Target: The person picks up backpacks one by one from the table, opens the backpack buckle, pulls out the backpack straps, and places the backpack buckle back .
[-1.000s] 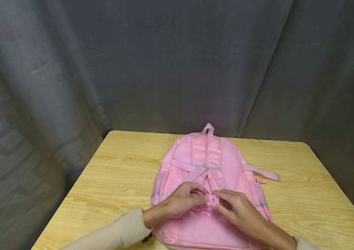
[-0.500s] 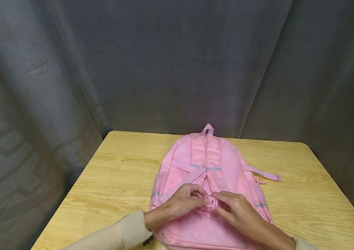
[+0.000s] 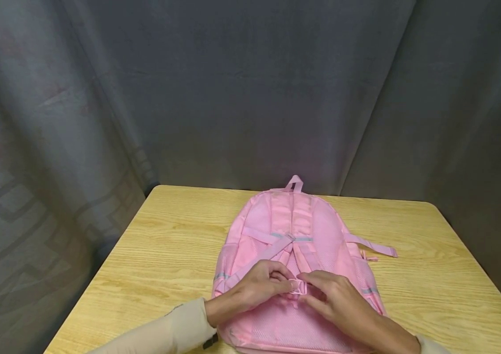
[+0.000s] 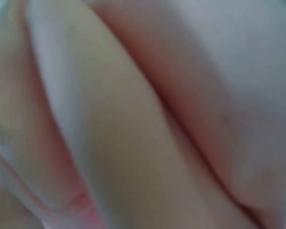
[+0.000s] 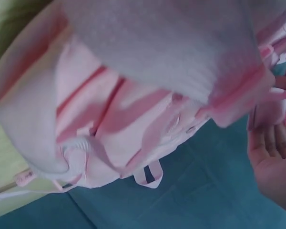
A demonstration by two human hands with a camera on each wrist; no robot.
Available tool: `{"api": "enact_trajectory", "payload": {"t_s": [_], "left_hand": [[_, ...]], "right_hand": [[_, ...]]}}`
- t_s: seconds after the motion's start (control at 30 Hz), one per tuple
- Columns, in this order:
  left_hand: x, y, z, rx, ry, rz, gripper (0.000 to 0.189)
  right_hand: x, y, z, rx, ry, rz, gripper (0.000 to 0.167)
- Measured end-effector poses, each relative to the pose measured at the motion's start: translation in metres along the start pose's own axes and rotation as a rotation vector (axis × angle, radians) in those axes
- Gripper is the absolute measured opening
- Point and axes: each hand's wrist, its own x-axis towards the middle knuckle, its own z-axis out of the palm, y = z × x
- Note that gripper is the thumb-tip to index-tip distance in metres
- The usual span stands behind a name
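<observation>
A pink backpack [image 3: 285, 329] lies on the table, its shoulder-strap side facing up and its top loop pointing away. Over its middle, both hands meet at a small pink plastic side-release buckle [image 3: 298, 286]. My left hand [image 3: 259, 285] pinches the buckle's left end between thumb and fingers. From the right, the thumb and fingertips of my right hand [image 3: 338, 300] grip the other end. Its two halves sit close together in the head view. The left wrist view is filled by blurred skin. The right wrist view shows the backpack fabric and straps tilted.
Wood-patterned table [image 3: 179, 236] lies around the bag on both sides. A loose pink strap [image 3: 371, 244] extends right onto it, beside a zipper pull [image 3: 369, 258]. Another strap [image 3: 272, 247] crosses the bag. Grey curtains [image 3: 250, 98] hang behind and at the sides.
The hands have shifted slightly toward the body with the buckle. Its pronged left half has moved right, closer into the other half. The backpack stays in place.
</observation>
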Motion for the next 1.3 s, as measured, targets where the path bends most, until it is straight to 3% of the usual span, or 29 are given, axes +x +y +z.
{"api": "enact_trajectory", "payload": {"t_s": [0.17, 0.37, 0.5, 0.93, 1.3], "left_hand": [[-0.001, 0.000, -0.001, 0.014, 0.000, -0.003, 0.013], [-0.001, 0.001, -0.001, 0.017, 0.002, -0.016, 0.013], [0.000, 0.000, 0.000, 0.014, 0.002, -0.022, 0.012], [-0.002, 0.001, 0.000, 0.021, 0.003, -0.027, 0.012], [-0.003, -0.001, 0.000, 0.013, -0.009, -0.028, 0.012]], "right_hand": [[0.003, 0.000, -0.006, 0.016, -0.040, 0.029, 0.037], [0.008, 0.003, -0.020, 0.146, -0.229, 0.161, 0.022], [0.011, 0.007, -0.028, 0.246, -0.304, 0.248, 0.016], [0.014, 0.021, -0.031, 0.525, -0.479, 0.319, 0.010], [0.011, 0.026, -0.025, 0.686, -0.504, 0.367, 0.009]]}}
